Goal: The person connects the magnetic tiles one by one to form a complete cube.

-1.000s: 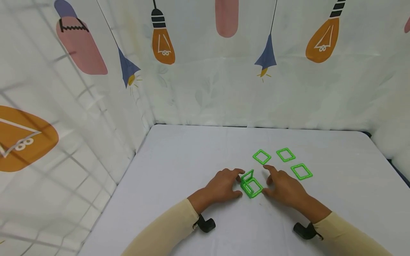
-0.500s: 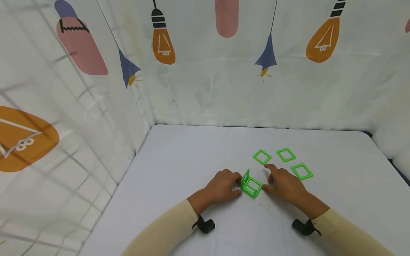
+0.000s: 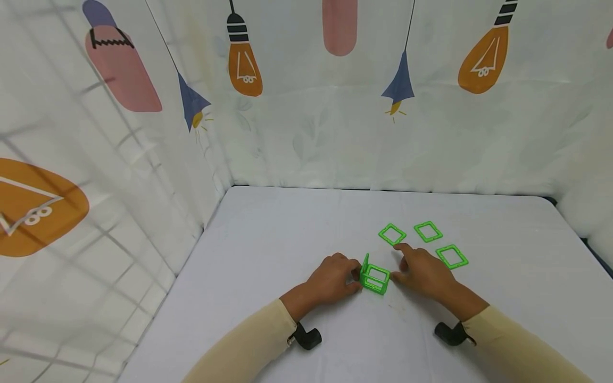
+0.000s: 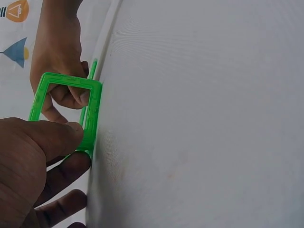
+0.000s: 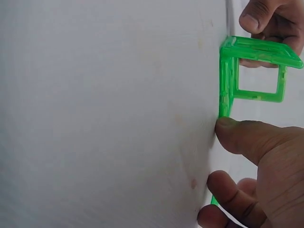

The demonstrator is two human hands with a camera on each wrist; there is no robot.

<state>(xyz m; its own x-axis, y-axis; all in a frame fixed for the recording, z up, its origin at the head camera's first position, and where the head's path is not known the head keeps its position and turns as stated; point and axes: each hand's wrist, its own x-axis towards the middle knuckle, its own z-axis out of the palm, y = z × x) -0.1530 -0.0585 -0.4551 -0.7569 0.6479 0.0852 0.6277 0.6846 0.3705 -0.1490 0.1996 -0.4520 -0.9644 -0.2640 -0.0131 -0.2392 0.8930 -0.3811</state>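
Several green square magnetic tiles are joined into a corner shape [image 3: 375,279], one flat and two standing. My left hand [image 3: 331,275] grips its left side; in the left wrist view the thumb [image 4: 61,135] overlaps an upright tile [image 4: 95,107], with a fingertip just below. My right hand [image 3: 423,273] is on the opposite side. Its thumb [image 5: 242,135] touches the edge of the joined tiles [image 5: 225,80]. The extended right index finger reaches the near corner of a loose square tile [image 3: 398,229].
Two more loose green tiles lie on the white table, one farther back [image 3: 422,224] and one to the right [image 3: 458,265]. A white curtain [image 3: 297,138] with printed lamps hangs behind the table [image 3: 287,223] and along its left.
The joined tiles have turned between my hands, and their flat side has shifted slightly. My right hand has moved a little left, its thumb following the edge. The loose tiles stay put.
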